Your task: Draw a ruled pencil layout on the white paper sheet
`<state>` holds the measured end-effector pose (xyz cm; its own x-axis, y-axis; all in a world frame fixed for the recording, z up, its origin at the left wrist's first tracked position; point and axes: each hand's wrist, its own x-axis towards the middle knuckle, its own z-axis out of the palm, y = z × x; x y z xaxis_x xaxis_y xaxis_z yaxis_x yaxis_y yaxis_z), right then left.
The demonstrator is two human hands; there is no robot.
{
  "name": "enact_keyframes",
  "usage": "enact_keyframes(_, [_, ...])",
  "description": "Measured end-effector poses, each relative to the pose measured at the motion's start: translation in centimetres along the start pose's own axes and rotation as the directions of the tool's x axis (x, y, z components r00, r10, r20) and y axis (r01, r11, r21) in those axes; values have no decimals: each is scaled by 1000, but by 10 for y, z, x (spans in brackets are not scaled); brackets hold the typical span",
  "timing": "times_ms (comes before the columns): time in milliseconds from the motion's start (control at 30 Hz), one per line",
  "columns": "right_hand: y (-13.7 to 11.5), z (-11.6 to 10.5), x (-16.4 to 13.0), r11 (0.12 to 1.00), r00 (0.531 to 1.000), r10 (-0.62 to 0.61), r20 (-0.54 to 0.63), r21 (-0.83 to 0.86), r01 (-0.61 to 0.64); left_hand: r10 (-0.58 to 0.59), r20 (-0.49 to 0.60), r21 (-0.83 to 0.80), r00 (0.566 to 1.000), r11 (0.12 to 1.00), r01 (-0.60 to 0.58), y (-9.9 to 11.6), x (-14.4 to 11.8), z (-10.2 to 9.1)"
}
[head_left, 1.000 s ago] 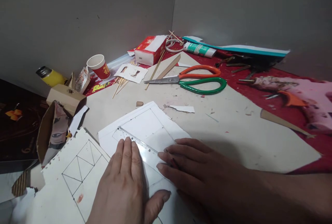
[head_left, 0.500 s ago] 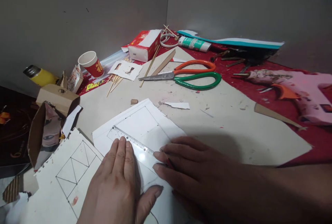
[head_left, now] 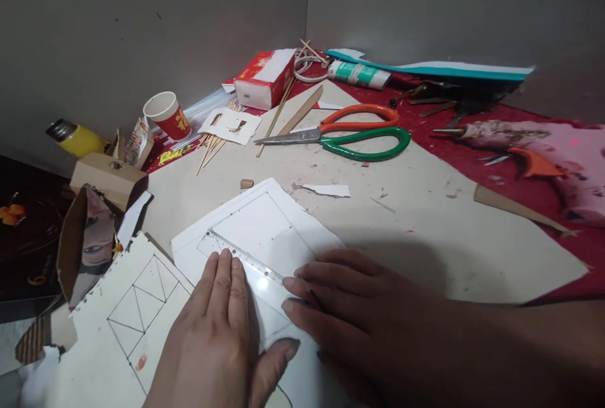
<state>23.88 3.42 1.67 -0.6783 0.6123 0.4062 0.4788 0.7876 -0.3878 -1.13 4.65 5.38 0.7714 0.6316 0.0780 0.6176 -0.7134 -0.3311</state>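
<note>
A clear plastic ruler (head_left: 250, 262) lies slantwise on a white sheet (head_left: 255, 215) with ruled pencil lines. My left hand (head_left: 212, 326) rests palm down, its fingers stretched flat onto the ruler and the thumb spread to the side. My right hand (head_left: 345, 301) is at the ruler's right end, fingertips touching it. A dark reddish sliver shows between the right thumb and fingers; what it belongs to is hidden. Left of my left hand lies a second sheet (head_left: 101, 357) with a drawn row of triangles and a torn edge.
Beyond the sheets lie orange-and-green-handled scissors (head_left: 331, 135), a white paper scrap (head_left: 326, 190) and wooden skewers (head_left: 210, 151). A paper cup (head_left: 167, 118), tissue pack (head_left: 265, 80) and yellow bottle (head_left: 78, 138) stand farther back. A pink glue gun (head_left: 534, 149) is at right, cardboard pieces (head_left: 108, 178) at left.
The view has shifted slightly, moving the surroundings a little rightward in the picture. Both hands keep their places on the ruler and sheet.
</note>
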Motion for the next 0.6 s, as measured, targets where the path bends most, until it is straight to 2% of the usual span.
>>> enact_keyframes(267, [-1,7,-1,999,998,4,-63,-33,-6,-11,22,24,1000,1000,10,3,1,-1])
enact_keyframes(600, [0,5,0,999,998,-23,-62,-50,20,-1,11,23,1000,1000,1,1,0,0])
